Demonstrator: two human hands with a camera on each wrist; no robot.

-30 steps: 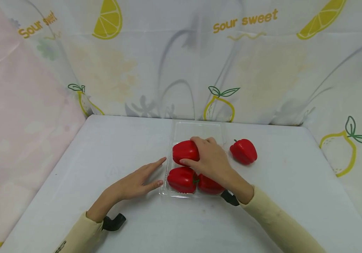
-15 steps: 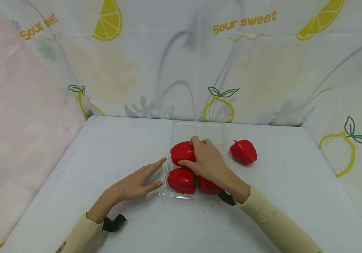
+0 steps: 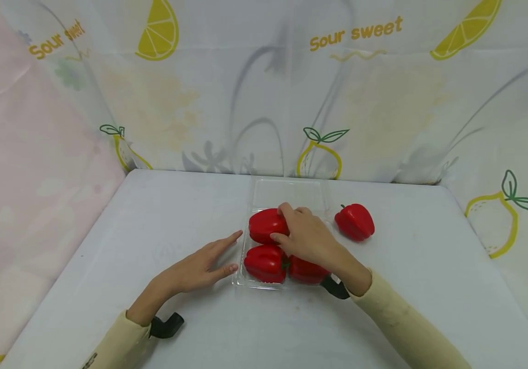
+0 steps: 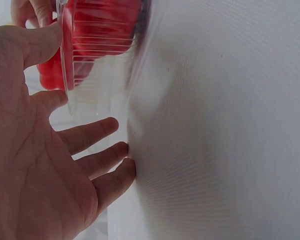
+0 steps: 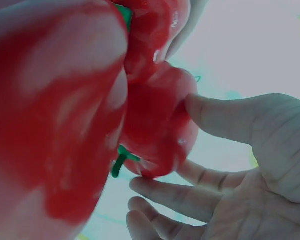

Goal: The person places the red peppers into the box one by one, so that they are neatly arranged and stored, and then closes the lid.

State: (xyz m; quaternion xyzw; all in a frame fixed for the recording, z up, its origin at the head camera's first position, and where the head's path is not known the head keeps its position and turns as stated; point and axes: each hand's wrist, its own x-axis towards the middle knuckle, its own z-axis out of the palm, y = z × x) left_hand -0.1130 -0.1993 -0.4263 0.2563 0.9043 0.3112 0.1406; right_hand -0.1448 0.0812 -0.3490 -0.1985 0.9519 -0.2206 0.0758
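My right hand (image 3: 307, 230) holds a red bell pepper (image 3: 266, 225) at the back left of a clear plastic clamshell box (image 3: 257, 285). In the right wrist view, the thumb (image 5: 220, 117) touches that pepper (image 5: 157, 120) on one side and fingers lie along the other; its green stem shows. Two more red bell peppers lie side by side in the front of the box, a left one (image 3: 265, 263) and a right one (image 3: 307, 269) partly hidden by my right hand. Beside the box's left wall, my left hand (image 3: 199, 266) has spread fingers; its thumb (image 4: 42, 45) meets the rim.
Another red bell pepper (image 3: 355, 222) lies on the white table (image 3: 407, 246) to the right of the box. The clear lid (image 3: 289, 190) is folded back toward the printed cloth backdrop (image 3: 227, 102).
The held pepper has shifted slightly left and toward the front of the box. My right thumb has slid a little to the right. My left hand has stayed put.
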